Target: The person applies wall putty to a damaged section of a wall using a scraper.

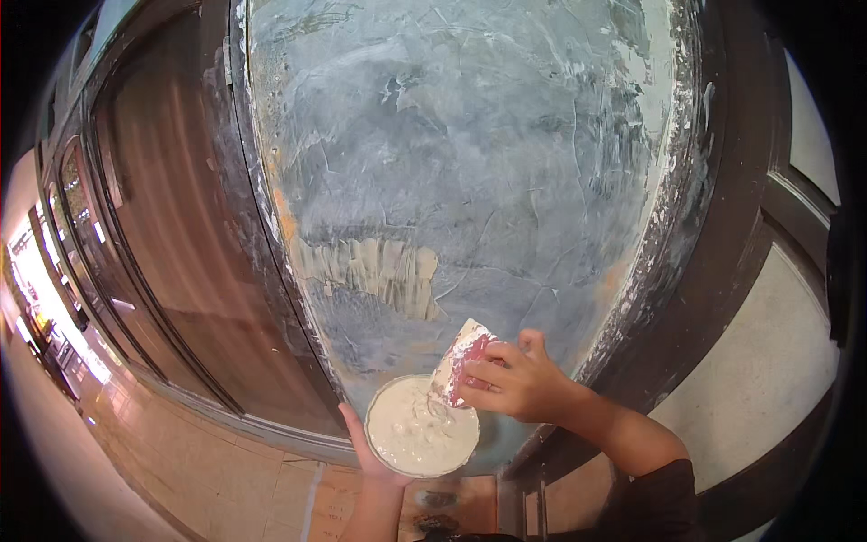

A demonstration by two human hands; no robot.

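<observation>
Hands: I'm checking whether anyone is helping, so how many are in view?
2: the left hand supports the bowl of paste from its lower left; the right hand holds a scraper at the bowl's upper right. The left one is partly hidden.

Tiled floor (pixel 244 474) lies below a brown panel (pixel 176 199).

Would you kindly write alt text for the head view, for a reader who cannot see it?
The person's right hand holds a smeared red scraper at a bowl of creamy white paste, held in the left hand, before a patchy blue-grey wall.
</observation>
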